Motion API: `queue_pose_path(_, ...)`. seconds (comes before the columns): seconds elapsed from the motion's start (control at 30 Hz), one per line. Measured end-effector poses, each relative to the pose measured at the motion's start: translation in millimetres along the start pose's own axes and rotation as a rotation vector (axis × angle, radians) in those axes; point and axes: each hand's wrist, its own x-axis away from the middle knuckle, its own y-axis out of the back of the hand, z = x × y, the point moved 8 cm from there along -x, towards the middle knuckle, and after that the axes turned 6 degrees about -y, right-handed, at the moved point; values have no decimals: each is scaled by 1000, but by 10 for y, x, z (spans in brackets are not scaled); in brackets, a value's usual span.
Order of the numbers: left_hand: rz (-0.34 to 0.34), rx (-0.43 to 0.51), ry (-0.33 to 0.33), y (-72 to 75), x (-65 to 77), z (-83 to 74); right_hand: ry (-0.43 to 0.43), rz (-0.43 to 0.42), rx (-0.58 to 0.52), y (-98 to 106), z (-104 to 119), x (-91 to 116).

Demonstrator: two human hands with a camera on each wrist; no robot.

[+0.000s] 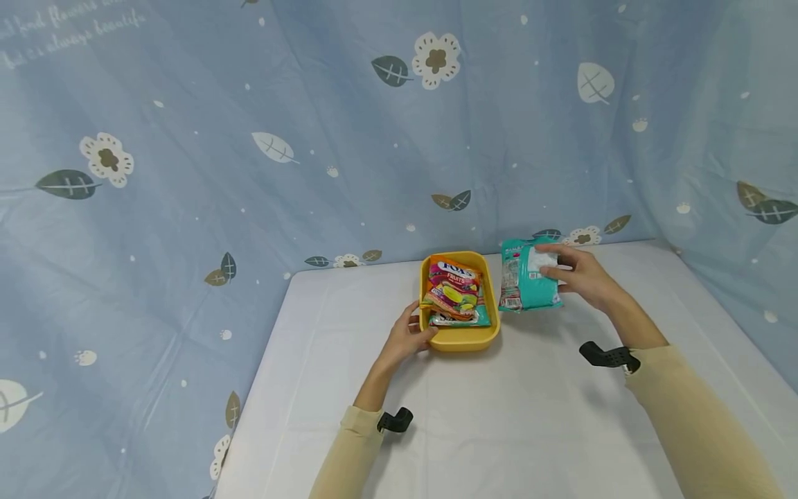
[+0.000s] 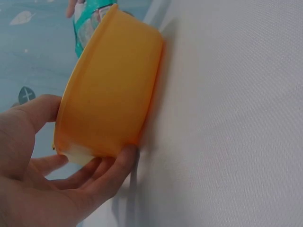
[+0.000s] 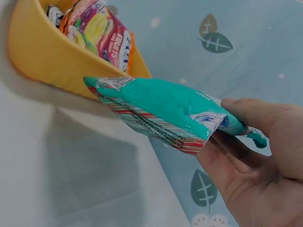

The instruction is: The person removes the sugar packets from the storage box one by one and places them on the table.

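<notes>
Teal, glossy packet (image 1: 525, 281) pinched in right hand (image 1: 582, 277); left hand (image 1: 406, 337) grips the smooth, rounded yellow tub (image 1: 463, 341).

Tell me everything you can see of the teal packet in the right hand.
The teal packet is a glossy, plastic-looking, slightly puffy pouch with a white panel, a barcode and red-striped print along one edge. The right hand pinches it between thumb and fingers, tilted, above the white table and to the right of the yellow container. Whether it is sealed or touches the container is unclear.

Blue floral cloth (image 1: 349, 104) behind white tabletop (image 1: 530, 423)
</notes>
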Motion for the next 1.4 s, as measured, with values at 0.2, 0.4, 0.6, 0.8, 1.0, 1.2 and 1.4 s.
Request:
queue_pose_path(0.2,-5,3,-1,0,-6,18,-3,11,0,-37,-62,-25)
queue_pose_path(0.4,7,18,-3,-5,-2,19,-25,19,2,-79,-112,-39)
queue_pose_path(0.6,35,22,13,-12,120,-203,-34,33,18,-120,-137,-60)
queue_pose_path(0.8,40,18,10,-20,157,-272,-44,42,31,-144,-154,-82)
queue_pose_path(1.0,19,19,7,-25,41,-48,-61,65,35,-176,-205,-83)
queue_pose_path(1.2,-3,5,-9,-16,15,27,-75,82,33,-198,-253,-88)
queue_pose_path(1.4,-1,2,-12,-13,13,14,-79,93,37,-214,-265,-100)
